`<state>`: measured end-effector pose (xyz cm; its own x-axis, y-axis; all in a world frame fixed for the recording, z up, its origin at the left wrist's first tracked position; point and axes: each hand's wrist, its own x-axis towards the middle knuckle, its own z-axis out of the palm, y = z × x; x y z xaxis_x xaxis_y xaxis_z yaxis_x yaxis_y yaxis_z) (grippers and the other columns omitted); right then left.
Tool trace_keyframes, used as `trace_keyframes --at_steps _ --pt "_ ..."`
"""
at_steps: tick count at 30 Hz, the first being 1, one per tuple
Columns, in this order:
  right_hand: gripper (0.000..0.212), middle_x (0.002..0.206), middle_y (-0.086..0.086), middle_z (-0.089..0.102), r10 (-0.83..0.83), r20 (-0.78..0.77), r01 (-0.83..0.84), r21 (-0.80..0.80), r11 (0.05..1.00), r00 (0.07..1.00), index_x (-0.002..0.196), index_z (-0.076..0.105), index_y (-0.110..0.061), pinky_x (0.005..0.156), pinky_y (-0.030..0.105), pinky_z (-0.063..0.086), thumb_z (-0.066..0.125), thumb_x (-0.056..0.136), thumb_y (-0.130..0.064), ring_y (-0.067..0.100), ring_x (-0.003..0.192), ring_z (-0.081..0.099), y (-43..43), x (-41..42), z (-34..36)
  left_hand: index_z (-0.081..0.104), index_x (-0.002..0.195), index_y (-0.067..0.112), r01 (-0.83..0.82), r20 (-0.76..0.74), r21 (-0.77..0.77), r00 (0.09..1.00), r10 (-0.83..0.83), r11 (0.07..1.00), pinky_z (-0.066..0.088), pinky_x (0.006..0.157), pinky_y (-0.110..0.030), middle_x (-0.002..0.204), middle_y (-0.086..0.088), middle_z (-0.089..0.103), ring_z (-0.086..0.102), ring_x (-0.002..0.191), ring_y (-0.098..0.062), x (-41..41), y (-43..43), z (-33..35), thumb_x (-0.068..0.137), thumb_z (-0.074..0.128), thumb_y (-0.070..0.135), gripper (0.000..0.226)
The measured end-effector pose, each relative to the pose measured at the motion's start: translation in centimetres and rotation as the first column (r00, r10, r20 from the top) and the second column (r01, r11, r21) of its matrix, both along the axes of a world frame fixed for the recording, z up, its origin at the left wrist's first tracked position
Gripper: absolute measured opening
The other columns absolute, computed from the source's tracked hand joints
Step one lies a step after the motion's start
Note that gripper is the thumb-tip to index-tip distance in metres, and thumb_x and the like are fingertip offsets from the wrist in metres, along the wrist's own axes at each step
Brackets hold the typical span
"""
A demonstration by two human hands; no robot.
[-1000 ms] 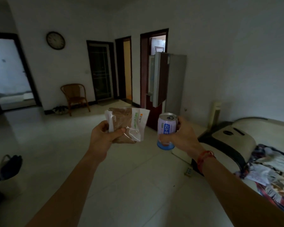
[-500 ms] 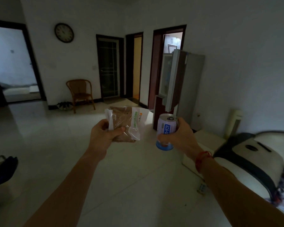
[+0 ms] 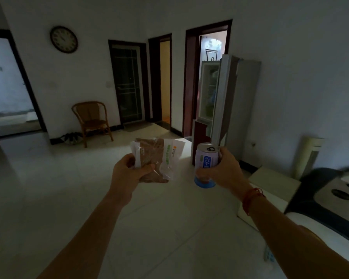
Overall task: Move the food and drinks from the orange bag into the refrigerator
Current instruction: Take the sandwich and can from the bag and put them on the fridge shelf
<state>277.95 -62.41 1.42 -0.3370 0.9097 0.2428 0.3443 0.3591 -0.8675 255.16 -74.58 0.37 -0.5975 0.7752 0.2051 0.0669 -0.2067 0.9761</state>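
Observation:
My left hand (image 3: 127,176) grips a clear plastic packet of brown bread (image 3: 153,158) by its left end, held out in front of me at chest height. My right hand (image 3: 226,170) is wrapped round a pale purple drink can (image 3: 206,165) with a blue base, held upright. The grey refrigerator (image 3: 242,101) stands ahead against the right wall, just beyond the can. Its upper door (image 3: 222,93) hangs open toward me and lit shelves show inside. The orange bag is out of view.
A wicker chair (image 3: 92,119) stands by the far wall under a round clock (image 3: 64,39). Three dark doorways open at the back. A white low box (image 3: 274,180) and a black-and-white appliance (image 3: 330,198) sit at right. Pale tiled floor (image 3: 69,198) stretches ahead.
The view has swung right and advanced: the refrigerator looks larger and nearer, and the chair has shifted right. Both hands keep their grips on bread and can.

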Motion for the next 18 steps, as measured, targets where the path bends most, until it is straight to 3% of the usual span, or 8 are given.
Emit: trace_keyframes --at_steps 5,10,18 --pt "0.062 0.088 -0.016 0.058 0.004 0.000 -0.004 0.008 1.000 1.000 0.107 0.049 -0.021 0.057 0.011 0.043 0.091 0.060 -0.015 0.000 0.078 0.058 10.0 -3.7 -0.8 0.065 0.104 0.007 -0.047 -0.010 -0.011 0.999 0.047 0.999 0.056 0.059 -0.024 0.096 -0.007 0.074 0.073 0.077 -0.021 -4.1 9.6 -0.6 0.072 0.079 0.000 0.036" --pt "0.061 0.090 -0.013 0.059 0.029 0.004 -0.029 -0.010 1.000 1.000 0.105 0.048 -0.020 0.057 0.012 0.044 0.090 0.061 -0.012 -0.001 0.077 0.057 21.3 -7.4 0.1 0.065 0.103 0.008 -0.075 -0.031 -0.029 0.997 0.074 0.997 0.057 0.062 -0.027 0.095 -0.006 0.073 0.073 0.079 -0.022 -7.5 20.6 0.5 0.071 0.079 0.001 0.036" --pt "0.064 0.091 -0.013 0.057 0.068 0.063 -0.069 0.002 0.998 0.996 0.110 0.049 -0.015 0.053 0.011 0.043 0.090 0.061 -0.013 0.002 0.078 0.058 34.2 -13.4 0.6 0.065 0.108 0.008 -0.100 -0.005 -0.038 0.995 0.099 0.994 0.059 0.077 -0.043 0.100 -0.007 0.073 0.073 0.086 -0.026 -13.5 33.6 0.5 0.069 0.081 0.004 0.043"
